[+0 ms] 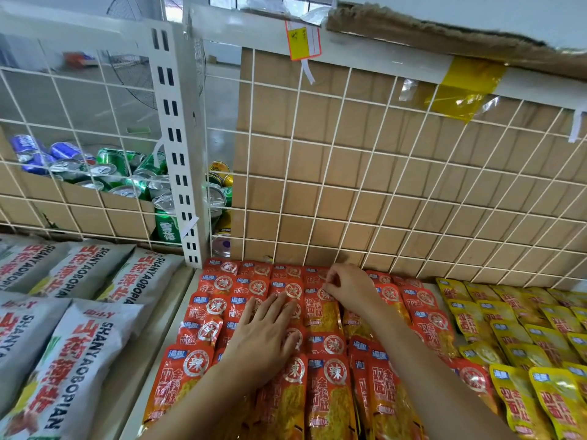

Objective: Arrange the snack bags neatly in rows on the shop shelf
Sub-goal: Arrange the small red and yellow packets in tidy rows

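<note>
A white wire grid [413, 192] forms the back of the shelf [139, 369], with a brown cardboard sheet [349, 154] standing behind most of it. On the left section lie large grey-white bags [82, 350] printed with red characters and black lettering, set side by side in two rows.

The red snack bags [327, 385] fill the middle of the shelf, from the front edge back to the grid. They are small, glossy orange-red pouches, each with a blue label at the top corner, a round white-ringed seal with a red character, and a clear window showing yellow shreds. They lie flat in overlapping rows like shingles, each bag's top showing above the one in front. The left columns look fairly straight; those on the right lean at slight angles. Just to their right, yellow snack bags [508, 322] of the same shape lie in similar overlapping rows.

Behind the grid on the left, green, blue and yellow cans [127, 176] are heaped beside a slotted white post [178, 147].

The left hand [263, 341] lies flat, fingers straight, pressing on the red bags in the middle rows. The right hand [346, 287] is near the grid, fingers curled and pinching the top of one red bag in the back rows.

A yellow price tag [303, 39] hangs from the top rail.
</note>
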Demonstrator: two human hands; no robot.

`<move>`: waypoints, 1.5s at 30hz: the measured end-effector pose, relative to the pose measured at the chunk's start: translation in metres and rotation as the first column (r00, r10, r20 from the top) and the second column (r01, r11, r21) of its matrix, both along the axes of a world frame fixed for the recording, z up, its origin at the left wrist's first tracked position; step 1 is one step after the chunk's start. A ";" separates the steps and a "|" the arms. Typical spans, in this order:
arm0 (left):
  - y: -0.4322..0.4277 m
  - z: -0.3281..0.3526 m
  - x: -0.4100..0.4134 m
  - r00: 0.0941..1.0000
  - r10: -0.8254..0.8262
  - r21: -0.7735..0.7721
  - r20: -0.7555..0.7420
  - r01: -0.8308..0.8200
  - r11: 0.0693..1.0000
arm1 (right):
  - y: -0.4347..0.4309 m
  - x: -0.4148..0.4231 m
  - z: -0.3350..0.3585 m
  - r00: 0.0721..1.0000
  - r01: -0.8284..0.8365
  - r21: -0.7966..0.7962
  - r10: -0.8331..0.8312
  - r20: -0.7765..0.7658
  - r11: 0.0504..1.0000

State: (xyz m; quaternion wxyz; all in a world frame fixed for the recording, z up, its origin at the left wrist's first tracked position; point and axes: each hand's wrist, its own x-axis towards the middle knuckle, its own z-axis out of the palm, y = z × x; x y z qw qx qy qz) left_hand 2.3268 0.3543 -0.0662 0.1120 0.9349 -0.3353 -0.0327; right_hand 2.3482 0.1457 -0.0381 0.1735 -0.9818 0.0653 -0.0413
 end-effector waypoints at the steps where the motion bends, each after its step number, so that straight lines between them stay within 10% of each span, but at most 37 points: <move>1: 0.000 0.000 0.000 1.000 0.000 -0.001 -0.004 0.000 1.000 | 0.000 0.000 0.000 1.000 0.002 -0.007 -0.002 0.000 1.000; 45: -0.027 0.016 0.015 0.978 -0.180 0.086 -0.109 0.190 0.978 | -0.008 0.009 -0.008 0.997 0.044 -0.012 -0.043 0.064 0.999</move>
